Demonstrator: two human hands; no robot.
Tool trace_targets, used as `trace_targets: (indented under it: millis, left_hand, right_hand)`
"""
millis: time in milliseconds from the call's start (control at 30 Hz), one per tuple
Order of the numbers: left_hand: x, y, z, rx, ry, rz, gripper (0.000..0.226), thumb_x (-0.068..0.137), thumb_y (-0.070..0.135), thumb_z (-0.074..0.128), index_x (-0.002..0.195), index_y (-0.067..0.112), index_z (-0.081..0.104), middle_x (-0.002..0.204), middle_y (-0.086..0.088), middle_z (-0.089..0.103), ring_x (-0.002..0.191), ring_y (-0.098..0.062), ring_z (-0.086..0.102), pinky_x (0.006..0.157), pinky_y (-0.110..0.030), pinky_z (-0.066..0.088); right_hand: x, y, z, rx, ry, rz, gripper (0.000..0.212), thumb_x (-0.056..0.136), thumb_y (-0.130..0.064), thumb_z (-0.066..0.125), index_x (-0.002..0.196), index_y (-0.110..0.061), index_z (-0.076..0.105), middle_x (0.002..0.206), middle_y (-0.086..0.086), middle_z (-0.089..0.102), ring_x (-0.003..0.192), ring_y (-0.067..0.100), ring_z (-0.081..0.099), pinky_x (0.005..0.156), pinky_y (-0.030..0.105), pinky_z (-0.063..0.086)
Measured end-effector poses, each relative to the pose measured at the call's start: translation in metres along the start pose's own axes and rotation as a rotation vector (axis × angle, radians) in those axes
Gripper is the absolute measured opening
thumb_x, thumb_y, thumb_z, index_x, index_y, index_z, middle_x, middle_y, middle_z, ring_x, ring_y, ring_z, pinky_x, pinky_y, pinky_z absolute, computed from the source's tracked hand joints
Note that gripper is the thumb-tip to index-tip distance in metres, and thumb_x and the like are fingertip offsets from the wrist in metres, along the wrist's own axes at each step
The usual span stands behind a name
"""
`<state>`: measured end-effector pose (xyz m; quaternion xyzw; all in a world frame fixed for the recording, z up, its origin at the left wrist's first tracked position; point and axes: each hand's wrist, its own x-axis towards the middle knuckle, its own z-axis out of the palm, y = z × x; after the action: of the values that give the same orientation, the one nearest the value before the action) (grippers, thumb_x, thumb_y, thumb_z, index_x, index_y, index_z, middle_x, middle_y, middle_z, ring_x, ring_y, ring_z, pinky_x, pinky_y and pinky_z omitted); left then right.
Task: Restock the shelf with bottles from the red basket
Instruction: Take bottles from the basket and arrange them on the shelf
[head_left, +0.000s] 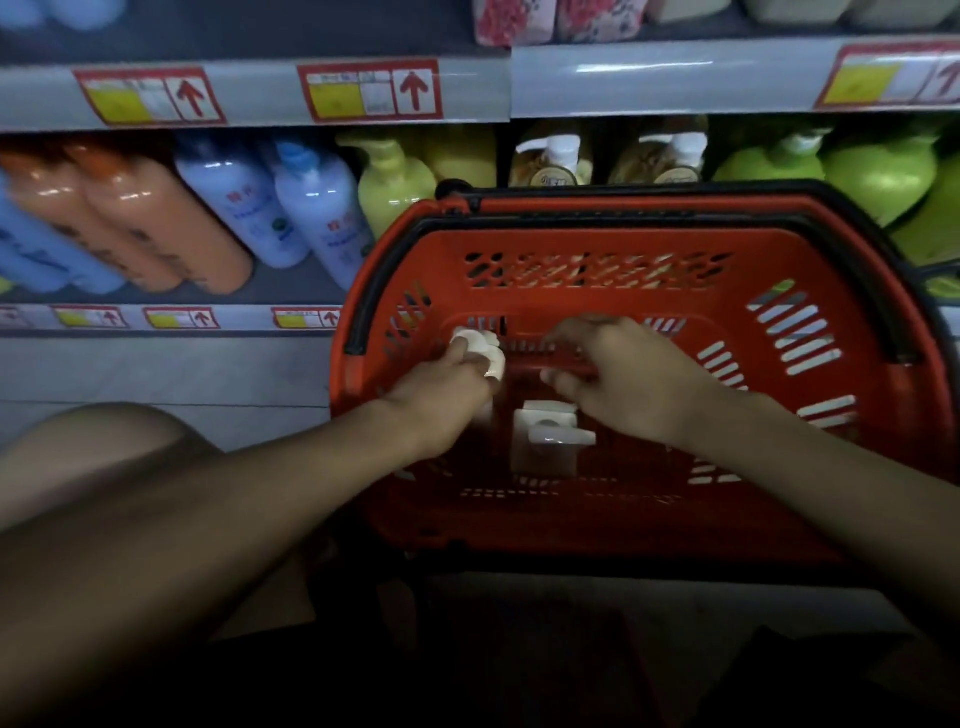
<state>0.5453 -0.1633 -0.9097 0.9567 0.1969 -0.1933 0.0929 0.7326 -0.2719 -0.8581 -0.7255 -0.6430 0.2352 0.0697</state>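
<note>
The red basket stands in front of the low shelf, and both my hands reach into it. My left hand grips the white pump top of a bottle at the basket's left side; the bottle's body is hidden under the hand. My right hand is curled over something at the basket's middle; what it holds is hidden. Below the hands, a brownish bottle with a white pump stands on the basket floor.
The shelf holds orange, pale blue, yellow-green, amber and green pump bottles. Price tags line the shelf rails. The basket's black handles lie along its rim. My knee is at the left.
</note>
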Motion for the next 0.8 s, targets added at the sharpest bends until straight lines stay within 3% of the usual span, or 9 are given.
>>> trace_targets:
  millis: [67, 133, 267, 367, 467, 567, 633, 733, 800]
  left_hand:
    - [0.001, -0.006, 0.001, -0.173, 0.097, -0.004, 0.027, 0.087, 0.005, 0.062, 0.113, 0.012, 0.064, 0.127, -0.007, 0.055, 0.121, -0.025, 0.049, 0.092, -0.024, 0.047]
    - [0.000, -0.009, -0.007, -0.373, 0.137, -0.100, 0.032, 0.082, 0.017, 0.075, 0.112, 0.014, 0.064, 0.118, 0.000, 0.057, 0.106, -0.013, 0.052, 0.076, -0.001, 0.038]
    - [-0.004, -0.005, -0.048, -0.541, 0.247, -0.137, 0.044, 0.065, 0.020, 0.087, 0.101, 0.025, 0.060, 0.097, 0.005, 0.066, 0.086, -0.017, 0.065, 0.068, -0.034, 0.053]
    - [-0.018, 0.000, -0.094, -0.727, 0.420, -0.086, 0.048, 0.060, 0.020, 0.087, 0.099, 0.024, 0.059, 0.087, 0.002, 0.071, 0.068, -0.007, 0.063, 0.061, -0.032, 0.053]
    - [-0.032, -0.005, -0.127, -0.961, 0.573, -0.081, 0.045, 0.062, 0.010, 0.084, 0.098, 0.018, 0.058, 0.096, -0.013, 0.075, 0.084, -0.030, 0.073, 0.076, -0.045, 0.060]
    - [-0.040, -0.015, -0.145, -1.138, 0.723, -0.043, 0.041, 0.066, 0.003, 0.082, 0.091, 0.020, 0.055, 0.100, -0.013, 0.076, 0.096, -0.037, 0.073, 0.086, -0.048, 0.059]
    - [-0.036, -0.014, -0.146, -1.192, 0.827, -0.065, 0.037, 0.068, 0.000, 0.075, 0.094, 0.018, 0.056, 0.103, -0.009, 0.077, 0.099, -0.033, 0.073, 0.089, -0.047, 0.058]
    - [-0.019, -0.002, -0.135, -1.076, 0.974, -0.227, 0.036, 0.076, 0.006, 0.070, 0.109, 0.013, 0.057, 0.111, -0.004, 0.071, 0.101, -0.019, 0.069, 0.091, -0.038, 0.057]
    - [-0.012, 0.006, -0.126, -0.958, 1.028, -0.398, 0.042, 0.080, 0.016, 0.077, 0.116, 0.013, 0.055, 0.114, 0.000, 0.064, 0.100, -0.017, 0.065, 0.088, -0.031, 0.055]
  right_hand:
    - [0.001, -0.001, 0.001, -0.013, -0.007, -0.006, 0.037, 0.096, -0.043, 0.060, 0.129, -0.026, 0.059, 0.126, 0.001, 0.065, 0.112, 0.029, 0.066, 0.094, 0.043, 0.054]
    - [0.000, 0.000, 0.003, -0.010, -0.016, -0.018, 0.038, 0.096, -0.043, 0.061, 0.130, -0.025, 0.059, 0.127, 0.002, 0.065, 0.113, 0.029, 0.066, 0.095, 0.044, 0.054]
    - [0.004, 0.006, 0.001, 0.088, -0.007, 0.016, 0.045, 0.092, -0.041, 0.069, 0.133, -0.022, 0.060, 0.129, 0.002, 0.068, 0.116, 0.025, 0.066, 0.100, 0.040, 0.052]
    - [0.009, 0.007, -0.005, 0.328, -0.131, 0.066, 0.063, 0.084, -0.046, 0.080, 0.140, -0.027, 0.057, 0.131, -0.007, 0.067, 0.122, 0.012, 0.062, 0.107, 0.035, 0.049]
    - [0.016, 0.000, -0.007, 0.574, -0.181, 0.025, 0.075, 0.078, -0.034, 0.088, 0.143, -0.029, 0.051, 0.130, -0.011, 0.068, 0.122, 0.008, 0.063, 0.109, 0.037, 0.049]
    - [0.025, -0.005, -0.015, 0.835, -0.019, 0.006, 0.066, 0.078, -0.015, 0.089, 0.134, -0.019, 0.054, 0.122, -0.002, 0.072, 0.113, 0.011, 0.070, 0.101, 0.044, 0.057]
    - [0.029, -0.008, -0.021, 0.874, 0.076, 0.000, 0.061, 0.070, -0.022, 0.093, 0.120, -0.019, 0.059, 0.113, 0.000, 0.075, 0.106, 0.014, 0.072, 0.094, 0.044, 0.060]
    - [0.031, -0.017, -0.020, 0.878, 0.243, 0.115, 0.057, 0.061, -0.030, 0.095, 0.103, -0.019, 0.059, 0.101, 0.002, 0.074, 0.093, 0.017, 0.072, 0.081, 0.042, 0.061]
    - [0.032, -0.026, -0.017, 0.824, 0.406, 0.226, 0.053, 0.066, -0.030, 0.094, 0.098, -0.019, 0.053, 0.091, -0.002, 0.068, 0.079, 0.009, 0.066, 0.069, 0.030, 0.055]
